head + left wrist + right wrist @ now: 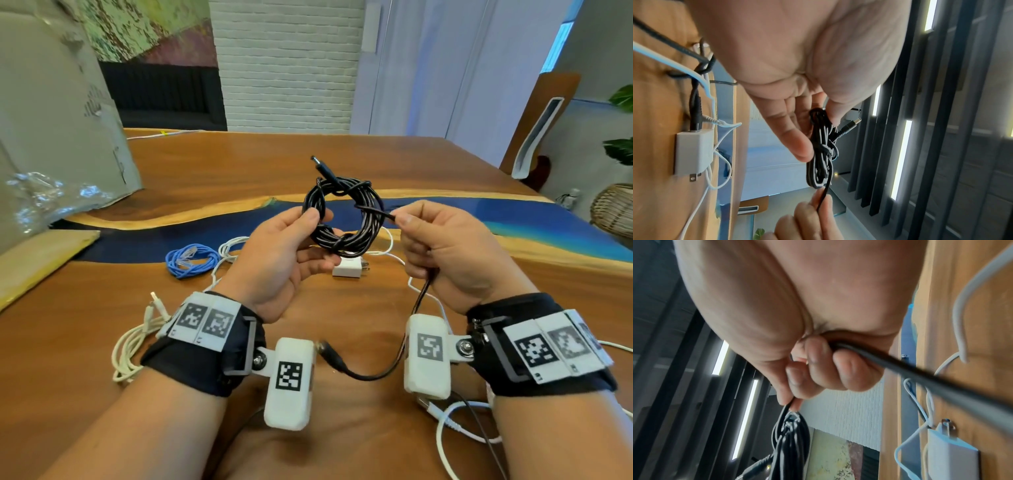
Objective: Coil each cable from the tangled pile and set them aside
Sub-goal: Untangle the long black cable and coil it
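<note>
Wrist-worn camera pods [290, 382] sit nearest, strapped below both palms. Above them the left hand [281, 255] grips the near-left side of a black cable coil [342, 219], thumb pressed over the strands, fingers curled beneath. The right hand [442, 253] pinches the coil's loose tail between thumb and forefinger; the tail runs through its curled fingers, drops below the wrist and ends in a barrel plug [330, 356] between the pods. Another plug [323, 169] sticks up from the coil's far side. Under the raised coil, on the wooden worktop [239, 161], lie a white charger [347, 268], white cables [133, 346] and, to the left, a coiled blue cable [191, 262].
</note>
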Demonstrator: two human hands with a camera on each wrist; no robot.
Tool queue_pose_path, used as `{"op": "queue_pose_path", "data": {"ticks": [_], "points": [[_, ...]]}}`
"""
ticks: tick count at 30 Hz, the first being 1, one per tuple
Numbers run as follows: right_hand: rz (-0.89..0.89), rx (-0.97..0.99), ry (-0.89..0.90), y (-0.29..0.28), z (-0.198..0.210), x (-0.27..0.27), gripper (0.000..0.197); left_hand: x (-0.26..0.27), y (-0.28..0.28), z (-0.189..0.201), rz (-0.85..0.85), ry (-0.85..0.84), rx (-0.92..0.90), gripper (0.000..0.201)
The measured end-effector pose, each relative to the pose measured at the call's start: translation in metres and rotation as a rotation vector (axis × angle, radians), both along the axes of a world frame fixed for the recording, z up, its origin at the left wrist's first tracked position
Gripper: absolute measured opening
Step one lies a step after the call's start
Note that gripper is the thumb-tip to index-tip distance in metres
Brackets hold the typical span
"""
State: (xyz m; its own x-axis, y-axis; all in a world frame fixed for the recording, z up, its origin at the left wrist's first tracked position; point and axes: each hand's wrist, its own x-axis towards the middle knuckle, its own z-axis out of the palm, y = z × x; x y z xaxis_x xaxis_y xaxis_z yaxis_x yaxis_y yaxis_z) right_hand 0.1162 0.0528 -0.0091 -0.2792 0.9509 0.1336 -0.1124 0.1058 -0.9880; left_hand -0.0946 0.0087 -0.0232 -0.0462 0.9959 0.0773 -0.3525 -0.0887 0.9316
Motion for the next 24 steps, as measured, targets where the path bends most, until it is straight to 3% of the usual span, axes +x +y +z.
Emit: {"op": "queue_pose_path", "data": {"ticks": [7,11,15,21,24], "points": [[-0.195,0.245,-0.268,0.004,-0.002,0.003,0.014,0.002,-0.001,0.001,-0.019,-0.100,-0.002,0.026],[-0.378,0.318,-0.281,0.003,-0.006,-0.007,0.010,0.007,-0.003,0.001,-0.054,-0.151,-0.013,0.025],[-0.338,0.224,-0.135,0.002,-0.012,-0.021,0.016,0.014,-0.002,-0.003,-0.060,-0.164,-0.021,0.021],[-0.160,-0.036,0.230,-0.002,-0.010,-0.027,0.022,0.023,0.001,-0.010,-0.043,-0.135,-0.032,0.019],[-0.146,-0.064,0.283,-0.004,-0.009,-0.030,0.019,0.023,0.002,-0.013,-0.026,-0.144,-0.051,0.018]]}}
